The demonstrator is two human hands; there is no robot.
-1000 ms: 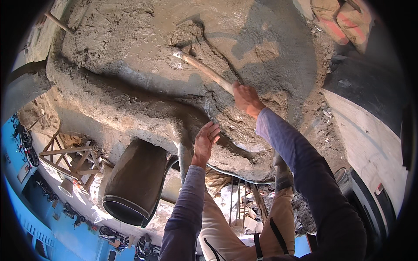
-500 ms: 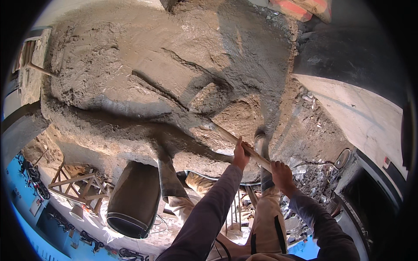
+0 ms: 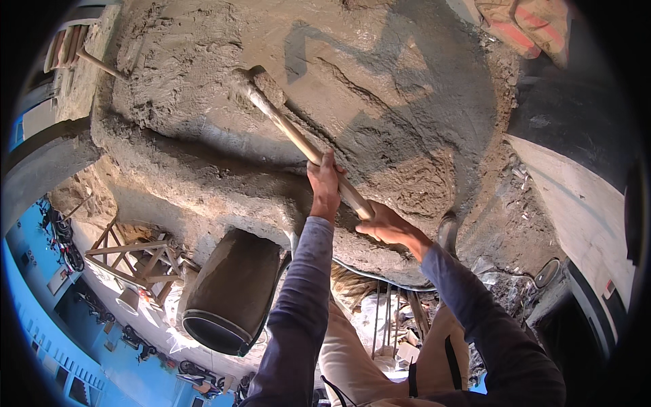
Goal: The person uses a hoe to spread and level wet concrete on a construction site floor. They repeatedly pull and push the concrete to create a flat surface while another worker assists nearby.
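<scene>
Both my hands grip the pale wooden handle of a hoe (image 3: 295,133). My left hand (image 3: 325,182) is wrapped round the middle of the handle. My right hand (image 3: 391,227) is closed round its near end. The handle slants away to the far left, where the mortar-caked head (image 3: 245,83) is over or on the wet mortar (image 3: 203,51); whether it touches, I cannot tell. A long groove runs through the mortar beside the handle, and a rough heap of mortar (image 3: 415,178) lies right of my hands.
A dark barrel (image 3: 234,288) lies tilted at the lower left beside a wooden trestle (image 3: 139,261). Red-marked sacks (image 3: 525,30) lie at the far right. The mortar's near edge drops toward rubble (image 3: 407,336) below me. A pale slab (image 3: 576,176) borders the right side.
The hoe's head has moved from the middle of the mortar to the far left. Both my hands went left and away from me with the handle. The view has shifted too.
</scene>
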